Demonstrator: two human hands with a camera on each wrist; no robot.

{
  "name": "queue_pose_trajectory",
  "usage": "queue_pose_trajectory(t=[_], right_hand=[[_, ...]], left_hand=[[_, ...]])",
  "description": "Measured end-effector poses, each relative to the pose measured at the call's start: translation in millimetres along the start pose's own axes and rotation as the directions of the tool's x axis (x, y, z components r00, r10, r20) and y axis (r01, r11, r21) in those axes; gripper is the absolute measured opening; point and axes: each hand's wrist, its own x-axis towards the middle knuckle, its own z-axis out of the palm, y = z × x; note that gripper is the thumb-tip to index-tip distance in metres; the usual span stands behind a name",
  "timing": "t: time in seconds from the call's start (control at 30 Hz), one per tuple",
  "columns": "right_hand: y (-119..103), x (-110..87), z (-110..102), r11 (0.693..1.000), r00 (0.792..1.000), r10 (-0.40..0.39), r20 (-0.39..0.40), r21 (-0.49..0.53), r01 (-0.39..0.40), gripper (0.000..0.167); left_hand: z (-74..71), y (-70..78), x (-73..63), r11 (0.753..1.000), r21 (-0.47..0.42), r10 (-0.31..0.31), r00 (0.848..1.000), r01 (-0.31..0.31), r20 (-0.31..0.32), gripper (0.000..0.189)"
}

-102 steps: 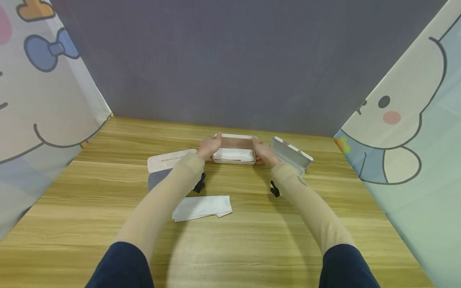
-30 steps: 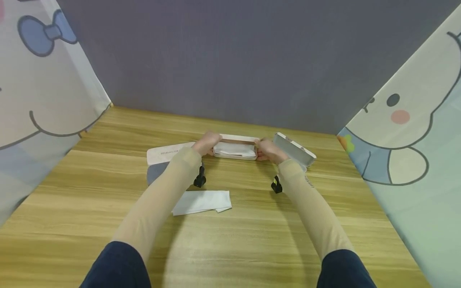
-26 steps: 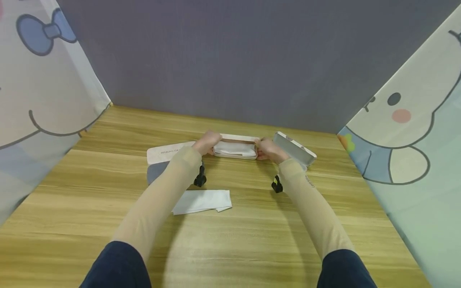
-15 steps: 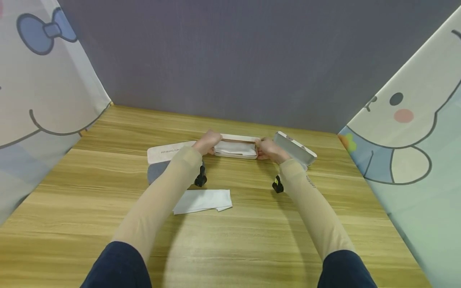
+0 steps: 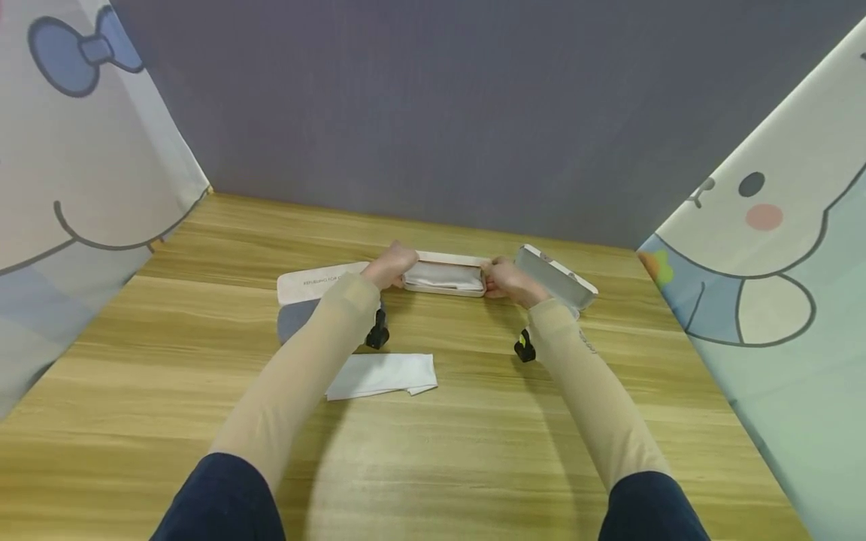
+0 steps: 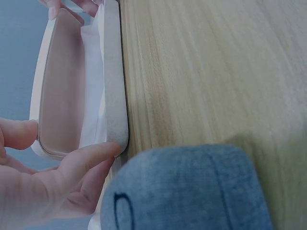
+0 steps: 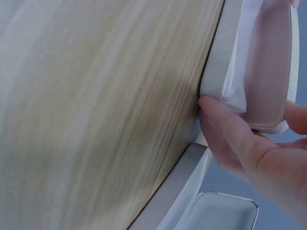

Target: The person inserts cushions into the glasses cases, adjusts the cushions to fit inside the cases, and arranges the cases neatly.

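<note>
A white eyeglass case (image 5: 449,259) with a pinkish-brown lining stands near the back of the table, its lid partly raised. Inside its base lies a folded white cloth (image 5: 443,276). My left hand (image 5: 392,264) holds the case's left end; in the left wrist view the thumb is on the lid's edge and a finger is at the base's corner. At the right end my right hand (image 5: 509,279) holds it the same way, its thumb by the lid and fingertips (image 7: 207,103) against the base corner. The lid's outer side is hidden.
Left of the hands lies an open blue-grey eyeglass case (image 5: 294,319) with a lettered pale lid, partly behind the left sleeve. A second folded white cloth (image 5: 389,373) lies in front. To the right stands another open case (image 5: 555,278) with grey lining. A grey wall closes the back.
The white case's lid has tipped down towards the front since the oldest frame, showing less lining. Both hands stay at its ends. In the last second little differs beyond a slight view shift.
</note>
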Motion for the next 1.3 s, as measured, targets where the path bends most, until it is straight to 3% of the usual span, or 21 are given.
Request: queue_pose_trajectory(t=[0.53,0.83,1.07,1.3], right_hand=[[-0.7,-1.5,1.8,1.000,1.000,-0.008,0.002,-0.030,0.008,0.047],[4.8,2.2,0.4,0.999,0.999,-0.030,0.019,-0.040,0.031,0.045],[6.7,2.4,1.6,0.997,0.999,-0.045,0.010,-0.067,0.046,0.043],[9.8,-1.8,0.2,0.993,0.996,-0.092,0.024,-0.079,0.093,0.041]], left_hand=[[1.9,2.1,-3.1,0.999,0.040,-0.006,1.000,0.006,-0.006,0.070],[3.1,-3.9,8.8,0.995,0.095,-0.002,1.000,0.005,-0.029,0.068],[2.5,-1.2,-2.4,1.000,0.030,-0.001,1.000,0.002,-0.007,0.067],[2.3,0.2,-8.7,0.999,0.045,-0.009,1.000,0.008,0.021,0.065]])
